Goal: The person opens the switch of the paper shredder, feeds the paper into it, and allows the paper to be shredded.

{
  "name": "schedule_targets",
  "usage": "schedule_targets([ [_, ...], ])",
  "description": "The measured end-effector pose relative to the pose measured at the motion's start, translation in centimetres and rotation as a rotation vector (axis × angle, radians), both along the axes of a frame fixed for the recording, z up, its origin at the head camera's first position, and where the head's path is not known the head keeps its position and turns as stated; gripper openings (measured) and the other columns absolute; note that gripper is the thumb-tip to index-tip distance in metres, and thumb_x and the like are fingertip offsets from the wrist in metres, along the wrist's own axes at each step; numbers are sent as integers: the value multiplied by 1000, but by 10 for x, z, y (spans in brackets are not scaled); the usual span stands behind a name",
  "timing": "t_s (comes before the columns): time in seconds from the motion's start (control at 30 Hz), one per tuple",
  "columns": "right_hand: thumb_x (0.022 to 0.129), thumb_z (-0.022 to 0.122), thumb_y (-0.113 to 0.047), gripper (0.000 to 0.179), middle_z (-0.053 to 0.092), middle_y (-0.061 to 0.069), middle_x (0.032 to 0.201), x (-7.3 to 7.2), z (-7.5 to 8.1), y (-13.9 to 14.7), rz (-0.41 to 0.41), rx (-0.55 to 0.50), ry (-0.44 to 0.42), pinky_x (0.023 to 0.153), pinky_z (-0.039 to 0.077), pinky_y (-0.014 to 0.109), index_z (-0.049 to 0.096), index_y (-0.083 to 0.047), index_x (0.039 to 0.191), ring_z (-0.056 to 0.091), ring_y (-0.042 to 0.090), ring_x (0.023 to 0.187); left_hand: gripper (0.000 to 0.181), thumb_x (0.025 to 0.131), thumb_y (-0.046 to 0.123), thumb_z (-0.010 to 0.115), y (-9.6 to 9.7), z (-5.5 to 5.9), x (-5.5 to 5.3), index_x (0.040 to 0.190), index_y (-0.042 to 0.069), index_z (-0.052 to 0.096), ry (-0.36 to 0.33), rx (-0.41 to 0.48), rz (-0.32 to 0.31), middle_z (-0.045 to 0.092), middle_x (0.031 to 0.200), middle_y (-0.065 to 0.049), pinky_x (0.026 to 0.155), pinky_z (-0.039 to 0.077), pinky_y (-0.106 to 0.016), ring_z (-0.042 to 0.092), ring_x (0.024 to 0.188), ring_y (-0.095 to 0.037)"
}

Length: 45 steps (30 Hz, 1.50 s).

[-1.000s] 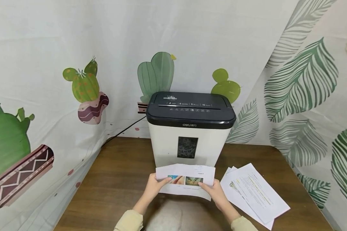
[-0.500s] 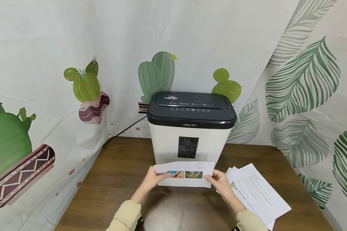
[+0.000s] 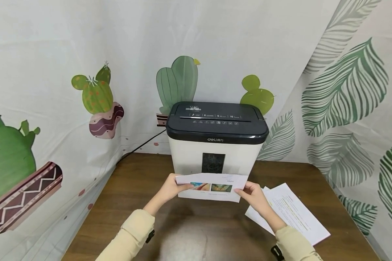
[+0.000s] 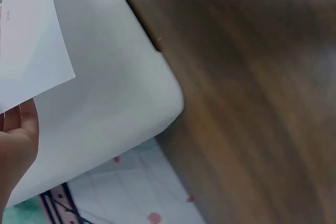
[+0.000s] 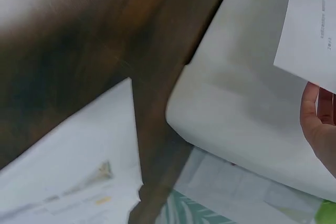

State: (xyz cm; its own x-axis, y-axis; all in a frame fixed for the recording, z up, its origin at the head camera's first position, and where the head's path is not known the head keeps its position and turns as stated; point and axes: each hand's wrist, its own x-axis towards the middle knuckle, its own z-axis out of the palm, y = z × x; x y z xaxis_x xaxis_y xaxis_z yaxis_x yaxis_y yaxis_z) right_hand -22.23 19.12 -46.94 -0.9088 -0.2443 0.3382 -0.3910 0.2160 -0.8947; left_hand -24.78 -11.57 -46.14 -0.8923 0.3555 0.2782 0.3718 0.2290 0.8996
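Observation:
Between my two hands is a printed sheet of paper (image 3: pixel 212 197) with two colour pictures and some lines of text. My left hand (image 3: pixel 171 188) pinches its left edge, thumb on the printed face; my right hand (image 3: pixel 254 195) pinches the right edge the same way. The sheet hangs in front of a paper shredder (image 3: pixel 189 156) with a white body and black lid, overlapping its lower part in the head view. A narrow slot runs across the lid (image 3: pixel 215 130). In the left wrist view the paper's corner (image 4: pixel 52 72) stands out over the white body, the fingers behind it.
More printed sheets (image 3: pixel 293 214) lie in a loose stack on the wooden table (image 3: pixel 117 203), right of the shredder. A black cord (image 3: pixel 143 143) runs from the shredder to the left. A patterned cloth (image 3: pixel 133 43) hangs behind.
Both hands have raised the sheet and carried it away from me, up across the shredder's front. It now overlaps the bottom of the window. The stack and shredder stay put.

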Motion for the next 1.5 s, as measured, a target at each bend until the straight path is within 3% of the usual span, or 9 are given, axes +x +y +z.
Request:
schedule_targets([
  [0.13,84,63,6,20,69,26,92,-1,14,2,-7,13,24,66,50,15,62,18,101,61,-6,78,19,80,7,74,1,13,-2,94,-6,70,-3,-15,11,71,88,-22,63,50,-22,57,68,-1],
  [0.3,85,64,2,23,71,-10,88,0,30,4,-60,9,-21,67,50,15,62,16,103,61,-5,77,28,80,8,74,5,30,2,102,-6,69,-8,6,21,70,97,-22,71,52,-23,62,78,-2],
  [0.4,85,64,1,24,67,-21,86,0,37,6,-75,15,-39,67,49,15,62,16,104,61,-5,76,26,80,7,74,7,39,3,102,-6,68,8,4,24,70,97,-22,71,52,-23,62,78,-2],
  [0.73,83,67,-3,18,73,-1,88,-4,60,11,-23,7,91,65,49,13,67,9,97,63,-5,76,25,80,9,74,5,68,1,100,-5,70,69,-77,27,72,94,-20,67,52,-24,63,76,-4],
  [0.97,85,65,-1,22,68,27,95,-6,86,11,-74,169,77,69,50,13,65,13,101,61,-7,79,28,80,11,75,4,90,-2,102,-4,69,82,-115,41,71,97,-19,69,52,-24,65,81,-12],
  [1.17,87,63,-1,20,68,28,95,-4,105,10,-76,182,46,69,50,13,65,12,101,61,-7,77,23,78,9,76,3,109,-5,96,-4,70,125,-156,66,72,91,-18,68,52,-24,63,77,-10],
  [1.33,87,63,-3,20,69,27,93,-6,119,10,-102,197,43,67,49,15,66,11,100,61,-5,74,24,80,8,74,3,122,-9,100,-3,69,125,-133,43,72,96,-18,70,52,-25,64,80,-8],
  [1.5,86,66,-4,17,70,23,86,-9,137,11,-143,238,93,63,48,15,68,10,95,59,-5,69,27,80,6,73,4,136,-14,104,-3,67,176,-137,41,70,101,-19,74,53,-29,66,88,-19],
])
